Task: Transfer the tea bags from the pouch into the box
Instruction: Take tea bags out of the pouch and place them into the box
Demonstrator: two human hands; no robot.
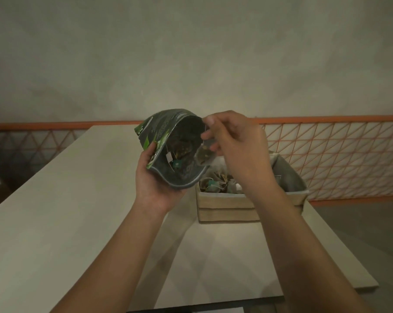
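Pouch (168,152) mouth faces camera, tilted toward box (224,206).

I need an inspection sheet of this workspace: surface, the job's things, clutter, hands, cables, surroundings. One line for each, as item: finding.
Surface: pale table, with a lower pale top carrying the box.
Job's things: open pouch held up, tea bags still inside; one tea bag at its mouth; box already holds several tea bags.
Clutter: nothing seen.
Hands: left hand grips the pouch from below; right hand pinches the tea bag.
Cables: nothing seen.
Surroundings: plain wall; orange lattice railing behind the tables.
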